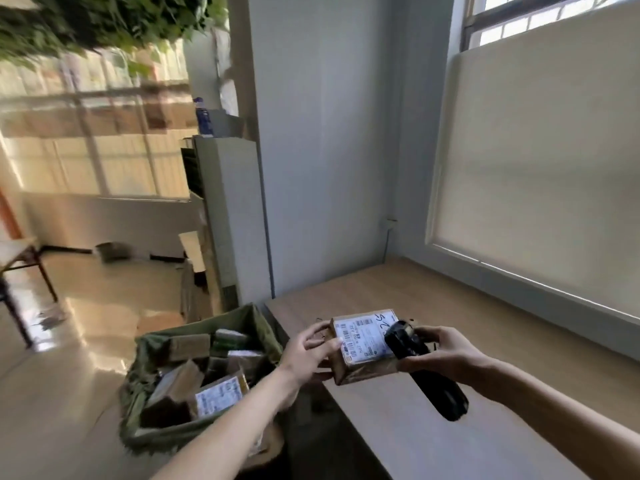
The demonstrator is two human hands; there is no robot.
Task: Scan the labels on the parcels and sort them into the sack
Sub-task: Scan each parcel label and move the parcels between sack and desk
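We hold one small cardboard parcel [360,344] up over the near corner of the wooden table [485,341], label side facing us. Our left hand [308,351] grips its left end, thumb curled over the top edge onto the white label [363,337] and fingers wrapped behind. Our right hand [440,351] is curled round a black handheld scanner [422,368], whose head lies right over the right part of the label, touching or just above it; we cannot tell which. So we judge this parcel is at the scanning step and not yet sorted. Just left of the table, lower down, the green sack [194,434] stands open with several parcels already inside, brown boxes and one with a white label [218,396] showing, which suggests a good part of the work is done. We see no other parcels waiting on the table in view, so this may be among the last, though anything outside the frame is unknown. What is left for this one: finish the scan, then drop it into the sack.
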